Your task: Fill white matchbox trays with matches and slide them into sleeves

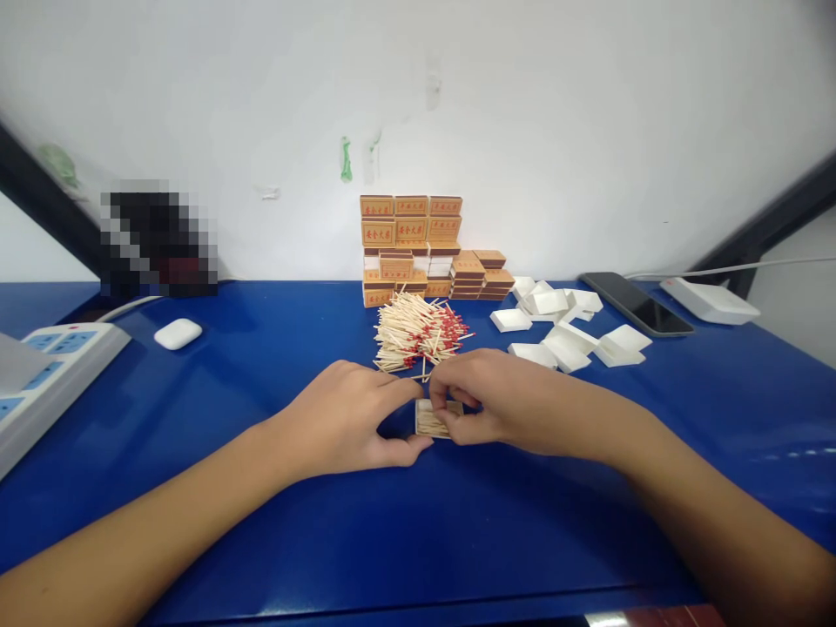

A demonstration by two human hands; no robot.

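Tray sat on blue surface between hands, matchsticks inside. Left hand spanned tray's left end, thumb to finger; right hand narrow over matchsticks, hold unclear. Risks: slack left grip, tray skidding; right knuckles scattering nearby match pile.

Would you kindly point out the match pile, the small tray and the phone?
Match pile [418, 329]: head view, middle of the heap.
Small tray [416, 420]: head view, left rim.
Phone [637, 304]: head view, middle of the dark screen.

Two hands, one tray of matches, one match heap, one phone — over ten matchboxes.
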